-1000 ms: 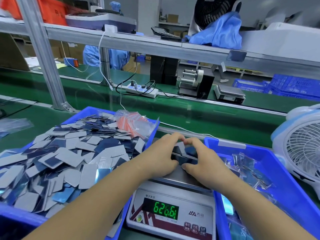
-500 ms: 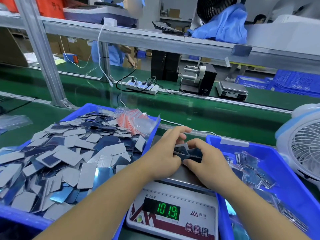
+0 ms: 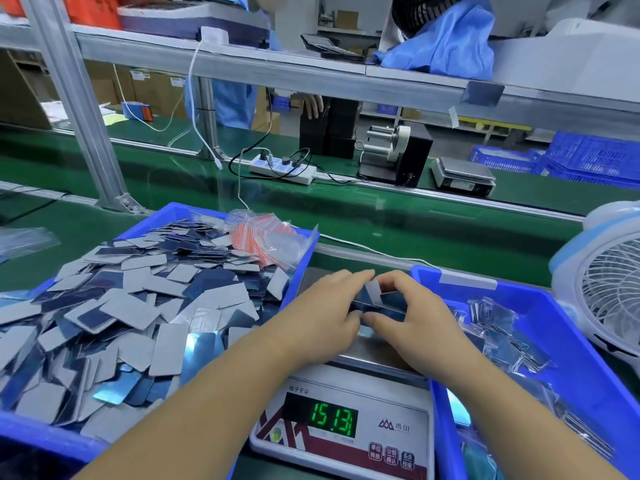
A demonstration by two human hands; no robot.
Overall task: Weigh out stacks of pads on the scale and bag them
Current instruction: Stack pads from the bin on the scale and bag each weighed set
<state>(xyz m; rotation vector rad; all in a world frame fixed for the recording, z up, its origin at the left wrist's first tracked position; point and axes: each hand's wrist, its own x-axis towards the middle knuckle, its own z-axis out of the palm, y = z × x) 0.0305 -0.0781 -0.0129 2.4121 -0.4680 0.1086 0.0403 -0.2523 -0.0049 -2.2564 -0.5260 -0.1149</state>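
Observation:
A small stack of dark blue and grey pads (image 3: 379,301) sits over the steel pan of the white scale (image 3: 346,427), whose green display reads 15.13. My left hand (image 3: 322,317) grips the stack's left end and my right hand (image 3: 412,317) grips its right end, thumbs near the front edge. One grey pad sticks up from the stack between my fingertips. A heap of loose pads (image 3: 121,313) fills the blue tray (image 3: 207,216) on the left, with a bundle of red-striped clear bags (image 3: 266,237) at its far corner.
A second blue tray (image 3: 588,368) at right holds bagged pads. A white and blue fan (image 3: 609,285) stands at the far right. Beyond the green conveyor belt are a power strip (image 3: 282,168), a label dispenser (image 3: 394,154) and another scale (image 3: 462,176).
Both hands stayed on the stack and squared it up, and a grey pad now sticks up between my fingertips. The scale reading went from 62.61 to 10.19 to 15.13.

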